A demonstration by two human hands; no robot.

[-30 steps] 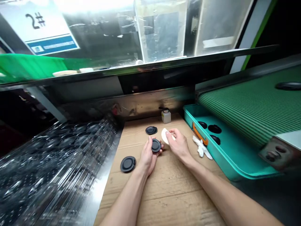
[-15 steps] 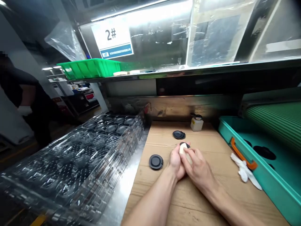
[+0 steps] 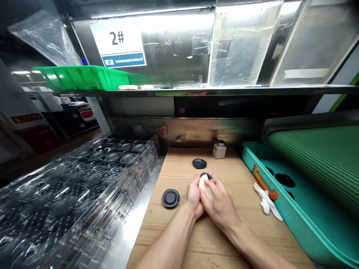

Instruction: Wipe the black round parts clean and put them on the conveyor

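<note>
Over the cardboard, my left hand (image 3: 195, 198) is closed around a black round part (image 3: 206, 174), of which only the far edge shows. My right hand (image 3: 220, 200) pinches a cream-coloured pad (image 3: 205, 184) and presses it onto that part; the rest of the part is hidden under the pad and fingers. A black round lid-like disc (image 3: 171, 198) lies flat to the left of my hands. Beyond them lies another black disc (image 3: 199, 163). A small whitish bottle with a dark cap (image 3: 219, 150) stands farther back.
Stacked clear plastic trays (image 3: 134, 179) with black round parts stand at left. On the right, a teal bin (image 3: 300, 224) with an orange handle holds black parts, below a green conveyor belt (image 3: 316, 145). White gloves (image 3: 266, 201) lie beside it. A green basket (image 3: 84, 78) sits on the shelf.
The view has turned right, so everything appears farther left. The person at the left is out of sight. Both hands keep their hold on the part and the pad.
</note>
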